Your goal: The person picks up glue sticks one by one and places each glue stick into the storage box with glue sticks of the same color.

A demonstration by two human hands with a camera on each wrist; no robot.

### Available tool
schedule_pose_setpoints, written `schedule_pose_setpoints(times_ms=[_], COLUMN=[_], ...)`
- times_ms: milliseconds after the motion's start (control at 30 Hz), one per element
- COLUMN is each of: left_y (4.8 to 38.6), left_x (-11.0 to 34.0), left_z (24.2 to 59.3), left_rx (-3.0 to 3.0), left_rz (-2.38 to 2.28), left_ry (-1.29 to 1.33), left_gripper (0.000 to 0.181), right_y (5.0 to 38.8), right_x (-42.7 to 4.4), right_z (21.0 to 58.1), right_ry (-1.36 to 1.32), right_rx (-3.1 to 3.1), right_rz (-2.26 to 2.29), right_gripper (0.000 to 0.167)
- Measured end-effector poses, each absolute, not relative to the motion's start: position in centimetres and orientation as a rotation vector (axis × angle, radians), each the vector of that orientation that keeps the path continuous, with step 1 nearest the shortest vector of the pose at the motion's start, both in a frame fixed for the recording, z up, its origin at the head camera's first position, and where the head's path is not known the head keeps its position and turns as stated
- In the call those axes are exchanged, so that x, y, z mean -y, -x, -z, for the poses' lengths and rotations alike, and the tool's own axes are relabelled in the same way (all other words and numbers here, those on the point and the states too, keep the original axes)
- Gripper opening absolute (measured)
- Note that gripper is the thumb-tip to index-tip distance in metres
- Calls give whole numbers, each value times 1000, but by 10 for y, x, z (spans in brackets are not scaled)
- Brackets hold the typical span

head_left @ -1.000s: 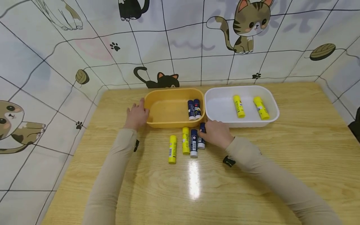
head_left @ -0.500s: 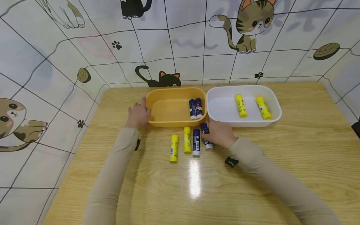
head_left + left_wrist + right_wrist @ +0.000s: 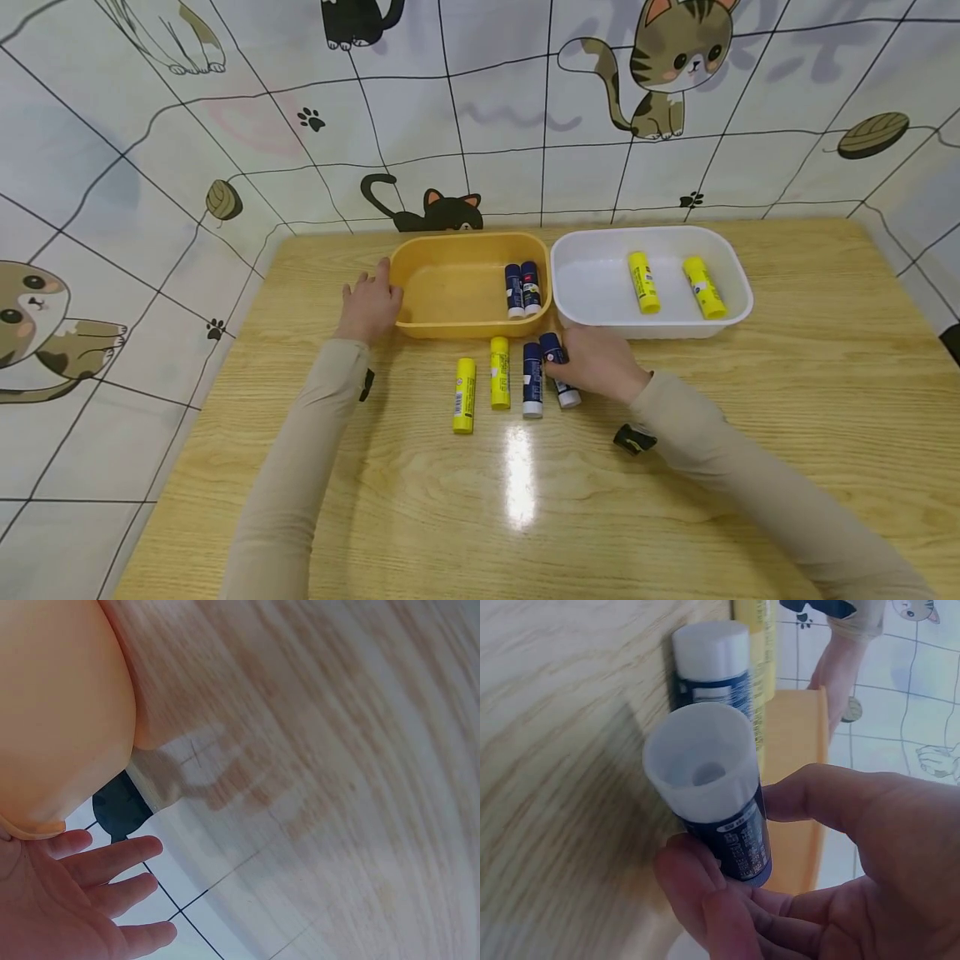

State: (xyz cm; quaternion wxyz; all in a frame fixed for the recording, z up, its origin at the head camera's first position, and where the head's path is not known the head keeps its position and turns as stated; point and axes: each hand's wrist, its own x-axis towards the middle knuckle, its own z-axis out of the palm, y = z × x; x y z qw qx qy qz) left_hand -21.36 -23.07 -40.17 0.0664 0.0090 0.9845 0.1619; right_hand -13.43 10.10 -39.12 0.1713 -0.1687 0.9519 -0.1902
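Blue glue stick (image 3: pixel 724 801) is being pinched here by the right hand (image 3: pixel 602 363), tilted just beside a second blue stick (image 3: pixel 532 380) on the tabletop (image 3: pixel 405 500), best raised clear of that neighbour while the yellow tub (image 3: pixel 450 331) is touched by the left hand (image 3: pixel 369 308), fingers spread.

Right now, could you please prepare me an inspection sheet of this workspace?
Surface: wood-grain table, light reflection.
Job's things: two blue glue sticks in the orange tray, two yellow glue sticks in the white tray; two yellow, one blue on the table.
Clutter: nothing seen.
Hands: left hand touches the orange tray's left end; right hand holds another blue glue stick.
Cables: nothing seen.
Surroundings: cat-patterned walls; unclear dark object at right edge.
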Motion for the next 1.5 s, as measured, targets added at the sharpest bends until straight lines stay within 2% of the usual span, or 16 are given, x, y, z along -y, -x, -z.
schedule_pose_setpoints(times_ms=[567, 1500], left_y=[213, 215], left_x=[231, 232], left_z=[401, 404], left_rx=[-2962, -2967], left_rz=[-503, -508], left_ry=[-26, -23], left_gripper=[57, 58], right_y=[124, 158], right_x=[-86, -59], right_z=[367, 349], right_ry=[610, 644], right_rx=[-2701, -2679], right_rz=[618, 722], right_gripper=[27, 29])
